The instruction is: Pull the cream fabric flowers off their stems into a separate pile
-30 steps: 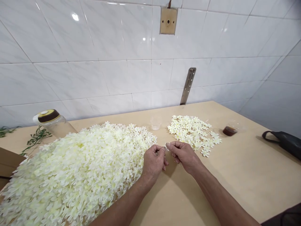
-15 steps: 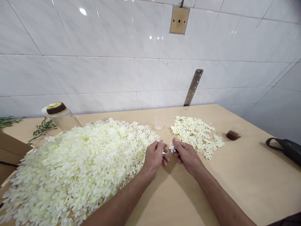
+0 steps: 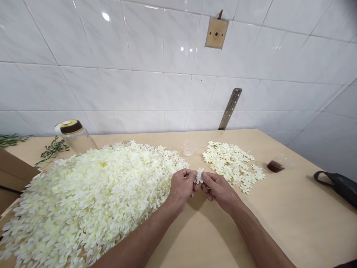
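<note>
Between my two hands a small white artificial flower [image 3: 199,176] is pinched, its petals spread and facing me. My left hand [image 3: 182,185] grips its left side with thumb and forefinger. On its right side my right hand [image 3: 218,187] pinches a petal edge. Left of my hands rises a big heap of pale yellow-white flowers [image 3: 97,193], reaching close to my left wrist. A smaller, flatter spread of the same flowers [image 3: 231,160] lies just beyond my right hand. Whether more flowers are tucked in my curled fingers, I cannot tell.
A small clear cup [image 3: 189,148] stands behind my hands. To the right are a clear cup of dark brown liquid [image 3: 276,166] and a black strapped object [image 3: 338,183]. A lidded bottle [image 3: 76,137], green strands [image 3: 54,149] and a cardboard box [image 3: 13,175] are on the left.
My hands have come together, and the flower that was in my right fingers is now held upright between both. The camera view has tilted up slightly.
</note>
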Tool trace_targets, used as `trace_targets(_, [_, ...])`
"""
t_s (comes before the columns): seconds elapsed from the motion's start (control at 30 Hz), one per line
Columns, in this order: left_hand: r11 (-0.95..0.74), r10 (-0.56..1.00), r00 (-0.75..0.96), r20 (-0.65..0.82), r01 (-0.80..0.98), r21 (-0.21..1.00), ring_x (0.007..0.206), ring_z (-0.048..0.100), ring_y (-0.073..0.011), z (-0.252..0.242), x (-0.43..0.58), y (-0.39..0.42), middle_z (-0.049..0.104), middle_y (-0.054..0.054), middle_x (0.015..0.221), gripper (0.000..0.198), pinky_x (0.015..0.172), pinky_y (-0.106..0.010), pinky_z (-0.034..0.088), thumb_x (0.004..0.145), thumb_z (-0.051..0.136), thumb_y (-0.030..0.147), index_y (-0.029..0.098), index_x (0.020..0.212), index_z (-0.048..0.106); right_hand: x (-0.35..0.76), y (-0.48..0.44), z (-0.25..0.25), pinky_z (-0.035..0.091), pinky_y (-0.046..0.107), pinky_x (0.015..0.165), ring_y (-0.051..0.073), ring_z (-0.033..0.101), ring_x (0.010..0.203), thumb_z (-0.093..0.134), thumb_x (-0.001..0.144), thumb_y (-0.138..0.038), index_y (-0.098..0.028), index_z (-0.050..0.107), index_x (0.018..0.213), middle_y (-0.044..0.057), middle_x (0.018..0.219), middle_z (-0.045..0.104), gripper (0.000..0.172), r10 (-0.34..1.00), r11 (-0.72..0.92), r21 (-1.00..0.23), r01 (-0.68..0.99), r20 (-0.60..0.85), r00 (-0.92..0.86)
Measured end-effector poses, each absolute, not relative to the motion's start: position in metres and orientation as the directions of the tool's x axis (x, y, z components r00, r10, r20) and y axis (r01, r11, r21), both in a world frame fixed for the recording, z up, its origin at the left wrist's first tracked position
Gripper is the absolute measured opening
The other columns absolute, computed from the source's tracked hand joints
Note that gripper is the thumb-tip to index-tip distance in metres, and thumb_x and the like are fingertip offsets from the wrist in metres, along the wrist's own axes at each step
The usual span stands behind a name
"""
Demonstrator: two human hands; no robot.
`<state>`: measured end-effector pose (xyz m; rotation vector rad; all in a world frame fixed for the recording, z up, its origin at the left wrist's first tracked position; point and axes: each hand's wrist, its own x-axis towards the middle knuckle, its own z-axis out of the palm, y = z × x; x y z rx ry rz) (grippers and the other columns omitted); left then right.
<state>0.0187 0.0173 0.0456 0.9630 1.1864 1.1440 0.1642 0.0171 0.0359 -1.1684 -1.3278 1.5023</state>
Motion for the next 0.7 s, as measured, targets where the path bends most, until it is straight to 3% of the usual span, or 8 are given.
trace_targets(0.1, [0.147, 0.988, -0.031, -0.154, -0.165, 0.975, 0.035, 0.042, -0.0080, 0.0479, 0.0154, 0.0200, 0.053, 0.003, 0.044, 0.017, 0.035, -0.018, 0.032, 0.079, 0.062, 0.031, 0.017, 0.070, 0.058, 0.1654, 0.0161, 0.0383, 0.032, 0.021, 0.041, 0.007, 0.038, 0.046, 0.071, 0.077, -0.056, -0.017, 0.061, 0.070, -0.004, 0.057, 0.050, 0.041, 0.948, -0.101, -0.995, 0.006, -0.098, -0.302])
trace_targets(0.27, [0.109, 0.992, -0.047, -0.118, -0.162, 0.981, 0.033, 0.040, -0.0070, 0.0548, 0.0090, 0.0241, 0.054, 0.004, 0.044, 0.018, 0.036, -0.018, 0.032, 0.079, 0.063, 0.034, 0.017, 0.074, 0.059, 0.1656, 0.0174, 0.0376, 0.033, 0.020, 0.040, 0.008, 0.038, 0.047, 0.072, 0.077, -0.054, -0.016, 0.064, 0.072, -0.003, 0.058, 0.049, 0.039, 0.970, -0.102, -0.995, -0.007, -0.098, -0.223])
trace_targets(0.5, [0.098, 0.993, -0.065, -0.102, -0.061, 0.993, 0.031, 0.041, -0.0075, 0.0519, 0.0143, 0.0205, 0.052, 0.004, 0.041, 0.021, 0.037, -0.018, 0.032, 0.079, 0.063, 0.037, 0.018, 0.070, 0.061, 0.1623, 0.0158, 0.0402, 0.044, 0.022, 0.044, 0.017, 0.056, 0.068, 0.071, 0.077, -0.055, -0.020, 0.067, 0.102, 0.002, 0.070, 0.058, 0.043, 0.970, -0.136, -0.974, -0.183, -0.093, -0.225])
trace_targets(0.7, [0.060, 0.994, -0.096, -0.057, 0.026, 0.998, 0.034, 0.047, -0.0088, 0.0502, 0.0149, 0.0210, 0.055, 0.004, 0.044, 0.018, 0.041, -0.019, 0.037, 0.078, 0.062, 0.032, 0.019, 0.066, 0.061, 0.1602, 0.0171, 0.0342, 0.038, 0.021, 0.040, 0.009, 0.042, 0.045, 0.071, 0.079, -0.052, -0.017, 0.065, 0.078, -0.003, 0.055, 0.050, 0.036, 0.981, -0.049, -0.996, -0.068, -0.036, -0.191])
